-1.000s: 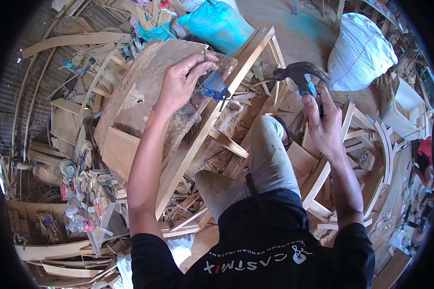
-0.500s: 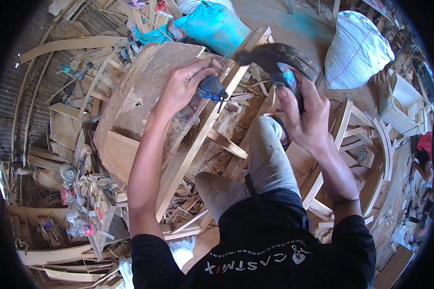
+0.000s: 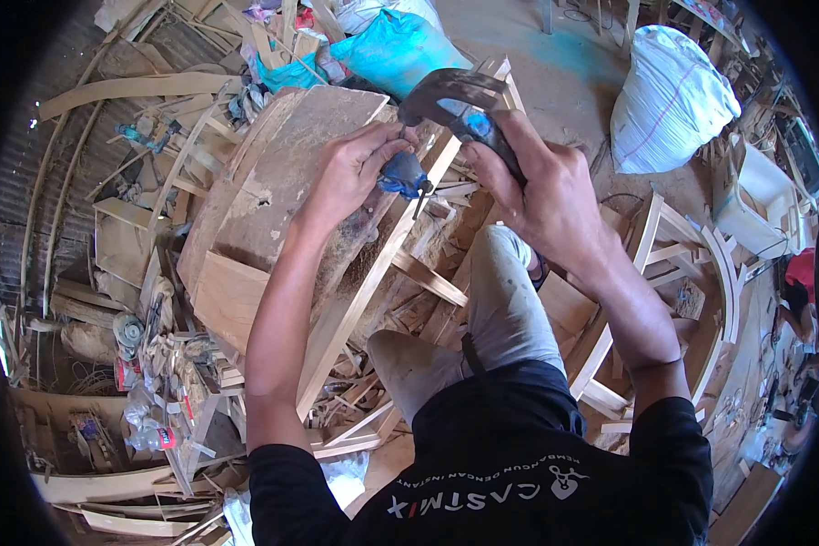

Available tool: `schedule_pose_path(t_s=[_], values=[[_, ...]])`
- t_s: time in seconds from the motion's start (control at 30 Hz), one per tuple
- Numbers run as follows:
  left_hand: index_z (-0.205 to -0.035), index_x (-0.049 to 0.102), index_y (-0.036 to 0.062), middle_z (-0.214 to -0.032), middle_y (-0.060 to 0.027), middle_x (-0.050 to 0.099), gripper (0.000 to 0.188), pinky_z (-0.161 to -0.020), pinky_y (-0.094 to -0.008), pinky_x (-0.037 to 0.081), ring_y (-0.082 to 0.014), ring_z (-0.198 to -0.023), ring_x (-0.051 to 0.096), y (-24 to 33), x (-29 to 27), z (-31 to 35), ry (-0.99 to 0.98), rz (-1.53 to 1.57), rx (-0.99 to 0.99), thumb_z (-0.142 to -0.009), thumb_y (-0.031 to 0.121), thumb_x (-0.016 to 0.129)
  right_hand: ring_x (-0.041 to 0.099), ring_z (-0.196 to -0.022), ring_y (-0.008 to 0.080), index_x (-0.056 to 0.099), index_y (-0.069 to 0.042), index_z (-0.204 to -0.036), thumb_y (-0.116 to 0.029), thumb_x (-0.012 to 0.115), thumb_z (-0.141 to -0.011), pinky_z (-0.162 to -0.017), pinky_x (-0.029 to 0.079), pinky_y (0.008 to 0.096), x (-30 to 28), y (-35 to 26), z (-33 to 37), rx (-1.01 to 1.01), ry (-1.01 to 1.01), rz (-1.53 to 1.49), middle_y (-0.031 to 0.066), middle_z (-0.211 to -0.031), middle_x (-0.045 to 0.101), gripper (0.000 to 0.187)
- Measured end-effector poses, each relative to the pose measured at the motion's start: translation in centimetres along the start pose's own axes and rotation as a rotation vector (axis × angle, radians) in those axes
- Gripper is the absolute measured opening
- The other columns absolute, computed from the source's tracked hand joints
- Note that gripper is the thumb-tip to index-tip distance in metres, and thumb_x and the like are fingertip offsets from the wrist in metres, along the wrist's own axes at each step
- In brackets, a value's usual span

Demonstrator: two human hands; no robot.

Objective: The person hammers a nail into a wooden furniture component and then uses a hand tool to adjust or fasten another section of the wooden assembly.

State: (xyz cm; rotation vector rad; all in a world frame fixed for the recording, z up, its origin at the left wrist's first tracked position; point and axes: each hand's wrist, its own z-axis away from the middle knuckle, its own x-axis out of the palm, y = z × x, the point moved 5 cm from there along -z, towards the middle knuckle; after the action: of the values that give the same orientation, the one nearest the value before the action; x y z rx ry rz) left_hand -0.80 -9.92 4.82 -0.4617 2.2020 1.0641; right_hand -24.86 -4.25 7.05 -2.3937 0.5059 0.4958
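Forearms (image 3: 280, 337) reach forward, left fingers (image 3: 382, 136) pinched, right hand (image 3: 551, 196) gripping a hammer (image 3: 448, 89).

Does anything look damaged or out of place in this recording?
Yes. The worn board beside the left hand has a small dark, ragged mark, possibly a hole. Loose wood scraps lie scattered by the left knee, and a clear plastic bottle looks stray amid clutter at left.

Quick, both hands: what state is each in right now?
Left hand: closed in a pinch; what it holds can't be told.
Right hand: closed, holding a dark metal claw hammer with a curved head.
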Motion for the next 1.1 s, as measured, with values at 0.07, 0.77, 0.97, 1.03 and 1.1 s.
schedule_pose_path(t_s=[0.07,0.77,0.97,1.03,1.1], values=[[-0.116,0.074,-0.0043,-0.106,-0.0145,0.079,0.017,-0.088,-0.0347,0.06,-0.0213,-0.098,0.077,0.2,0.3,-0.3,0.003,0.05,0.006,-0.102,0.002,0.066,0.071,-0.061,0.0413,0.058,0.0,-0.118,-0.027,0.071,-0.104,-0.052,0.055,0.0485,-0.3,0.2,-0.3,-0.001,-0.001,-0.02,0.0189,-0.065,0.066,0.033],[-0.126,0.071,-0.0009,-0.12,-0.0081,0.075,0.022,-0.089,-0.031,0.06,-0.018,-0.108,0.075,-1.0,0.1,-2.2,-0.007,0.169,-0.169,-0.11,0.01,0.061,0.056,-0.065,0.0092,0.062,0.0,-0.109,-0.034,0.059,-0.112,-0.06,0.048,0.0317,-3.2,10.4,10.9,0.737,-0.065,-0.26,0.0052,-0.069,0.058,0.035],[-0.126,0.072,-0.0009,-0.119,-0.0065,0.075,0.023,-0.089,-0.0304,0.06,-0.0155,-0.107,0.074,-1.3,0.9,-2.4,-0.048,0.137,-0.178,-0.11,0.011,0.062,0.059,-0.063,0.0103,0.062,0.001,-0.112,-0.034,0.06,-0.111,-0.06,0.049,0.0332,-3.1,10.6,10.3,0.71,-0.061,-0.237,0.0077,-0.068,0.061,0.035],[-0.126,0.072,-0.001,-0.119,-0.006,0.076,0.023,-0.089,-0.0303,0.06,-0.0146,-0.107,0.073,-1.4,1.1,-2.4,-0.06,0.132,-0.181,-0.11,0.012,0.062,0.059,-0.062,0.0111,0.063,0.001,-0.115,-0.033,0.061,-0.111,-0.06,0.05,0.0337,-2.8,9.9,9.7,0.645,-0.028,-0.234,0.0091,-0.068,0.062,0.035],[-0.126,0.072,-0.001,-0.118,-0.0055,0.076,0.023,-0.089,-0.0303,0.06,-0.0136,-0.106,0.073,-1.4,1.2,-2.5,-0.061,0.137,-0.187,-0.11,0.012,0.062,0.06,-0.061,0.0122,0.063,0.0,-0.117,-0.032,0.061,-0.11,-0.059,0.05,0.0339,-2.7,9.2,8.9,0.623,-0.052,-0.222,0.0103,-0.068,0.062,0.033]])
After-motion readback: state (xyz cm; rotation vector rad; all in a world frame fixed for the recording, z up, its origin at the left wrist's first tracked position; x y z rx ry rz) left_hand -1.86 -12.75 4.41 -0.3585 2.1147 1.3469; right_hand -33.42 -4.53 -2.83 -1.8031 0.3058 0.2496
